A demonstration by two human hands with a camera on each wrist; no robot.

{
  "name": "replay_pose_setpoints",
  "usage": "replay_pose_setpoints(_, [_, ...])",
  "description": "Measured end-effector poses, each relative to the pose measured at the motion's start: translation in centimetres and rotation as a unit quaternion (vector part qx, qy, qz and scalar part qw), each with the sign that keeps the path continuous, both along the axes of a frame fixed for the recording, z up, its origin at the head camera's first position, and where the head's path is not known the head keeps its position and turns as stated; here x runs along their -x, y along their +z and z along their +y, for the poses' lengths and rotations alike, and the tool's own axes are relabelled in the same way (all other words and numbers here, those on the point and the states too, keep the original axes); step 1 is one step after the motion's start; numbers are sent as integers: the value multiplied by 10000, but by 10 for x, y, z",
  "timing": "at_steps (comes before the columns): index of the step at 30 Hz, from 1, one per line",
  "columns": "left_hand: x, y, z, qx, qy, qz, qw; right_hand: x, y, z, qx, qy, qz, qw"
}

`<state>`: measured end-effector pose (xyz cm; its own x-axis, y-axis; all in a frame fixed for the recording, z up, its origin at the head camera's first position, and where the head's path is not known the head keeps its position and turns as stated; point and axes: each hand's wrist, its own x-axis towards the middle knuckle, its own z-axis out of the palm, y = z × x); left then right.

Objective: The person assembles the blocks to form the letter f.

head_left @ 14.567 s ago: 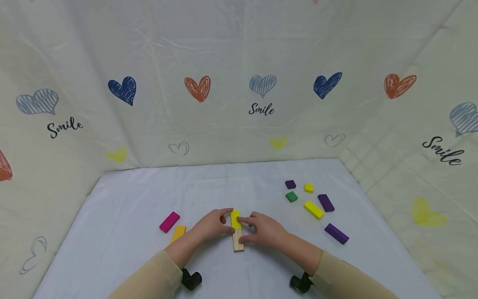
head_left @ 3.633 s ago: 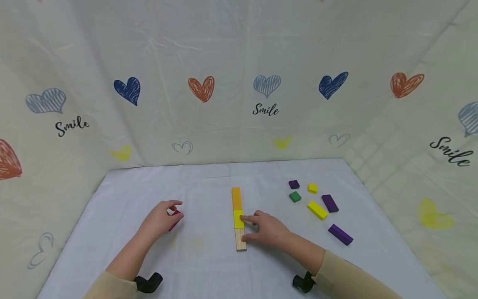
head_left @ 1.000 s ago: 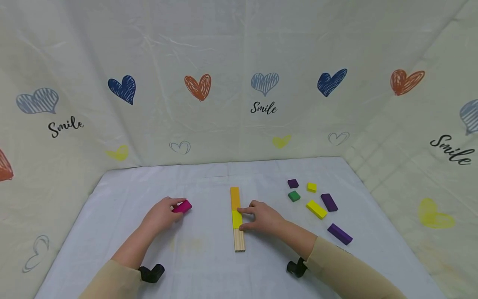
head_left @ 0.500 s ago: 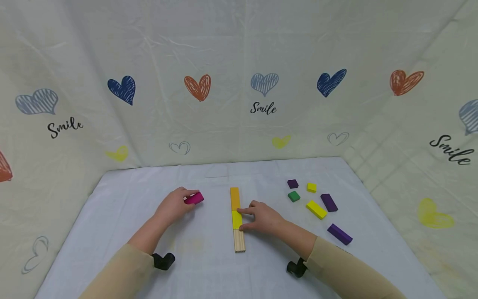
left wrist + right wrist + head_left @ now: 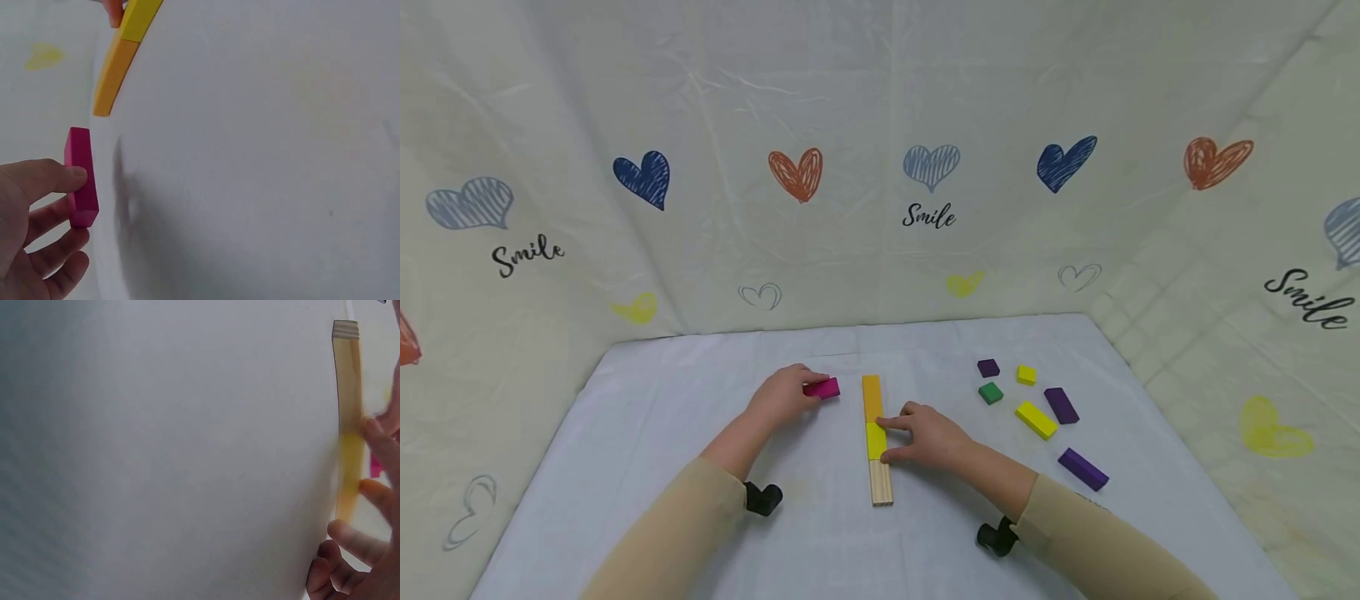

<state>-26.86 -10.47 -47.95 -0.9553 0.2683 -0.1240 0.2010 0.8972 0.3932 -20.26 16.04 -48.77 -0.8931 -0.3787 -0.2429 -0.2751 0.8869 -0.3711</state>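
Note:
My left hand (image 5: 778, 398) pinches a magenta wooden block (image 5: 826, 389) between thumb and fingers. In the left wrist view the magenta block (image 5: 80, 150) is lifted off the cloth, its shadow apart from it. Just to its right, a straight row lies on the table: an orange block (image 5: 872, 398) at the far end, a yellow block (image 5: 875, 442) in the middle, a plain wood block (image 5: 881, 483) nearest me. My right hand (image 5: 932, 437) touches the row's right side along the yellow block, index finger and thumb spread apart. In the right wrist view the plain block (image 5: 347, 381) shows its end grain.
Loose blocks lie on the right of the white-clothed table (image 5: 647, 450): a long yellow block (image 5: 1036, 420), purple blocks such as a long one (image 5: 1082, 469), a small green block (image 5: 990, 393) and a small yellow block (image 5: 1026, 375). A printed curtain (image 5: 850, 250) stands behind.
My left hand has carried the magenta block rightward and away from me, close to the row's orange end. Earlier, the orange block joined the row. My right hand has shifted slightly up the row.

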Motion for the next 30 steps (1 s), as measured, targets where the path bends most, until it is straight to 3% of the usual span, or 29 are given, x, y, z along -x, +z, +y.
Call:
replay_pose_setpoints(8, [9,-5,20,83,-76,174,9998,0,-1,0,-38,8,26,10000])
replay_pose_setpoints(16, [12,-6,34,137,-39,99,9998,2,-1,-1,-71,-20,-13,10000])
replay_pose_setpoints(30, [18,-14,42,198,-151,136,9996,2,-3,-1,-43,-37,-11,10000])
